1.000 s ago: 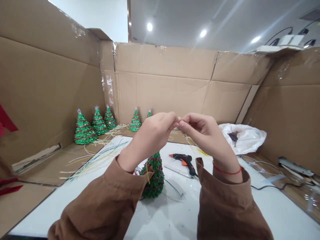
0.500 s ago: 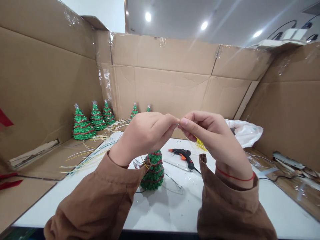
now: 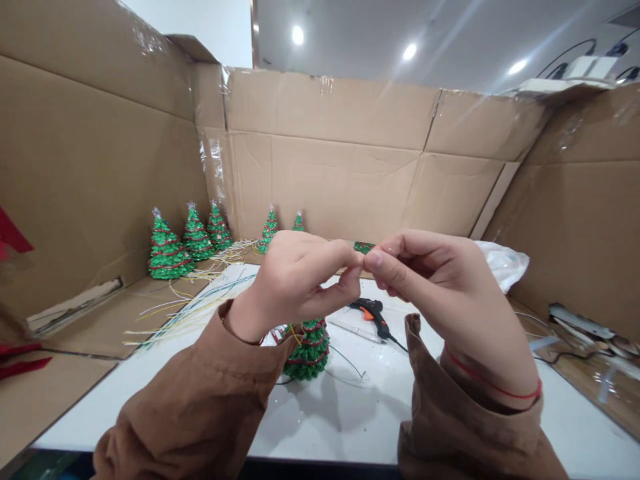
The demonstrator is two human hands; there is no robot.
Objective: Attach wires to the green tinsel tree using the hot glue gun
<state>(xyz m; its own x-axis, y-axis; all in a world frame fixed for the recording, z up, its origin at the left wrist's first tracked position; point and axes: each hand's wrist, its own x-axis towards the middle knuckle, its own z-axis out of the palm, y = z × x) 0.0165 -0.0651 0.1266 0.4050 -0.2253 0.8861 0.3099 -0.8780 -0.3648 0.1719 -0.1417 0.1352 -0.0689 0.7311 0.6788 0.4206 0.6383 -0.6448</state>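
My left hand (image 3: 310, 277) and my right hand (image 3: 433, 270) meet fingertip to fingertip above the table, both closed in a pinch. Whatever lies between the fingers is too small and hidden to make out. Below my left wrist a green beaded Christmas tree (image 3: 310, 353) with red garlands stands upright on the white table, its top covered by that hand. A short yellow wire (image 3: 294, 333) shows in front of the tree by my left cuff. Behind my hands lies a black and orange glue gun (image 3: 373, 313), its nozzle hidden by the left fingers.
Several finished trees (image 3: 169, 250) line the left and back cardboard walls (image 3: 325, 173). Loose white, yellow and green wires (image 3: 185, 307) spread over the table's left side. A white plastic bag (image 3: 505, 263) sits at right, near tools (image 3: 585, 323) and a black cord.
My right hand has shifted slightly right and down, and its wrist has turned. My left thumb now bends lower, apart from the index finger along its length. The fingertips still meet.
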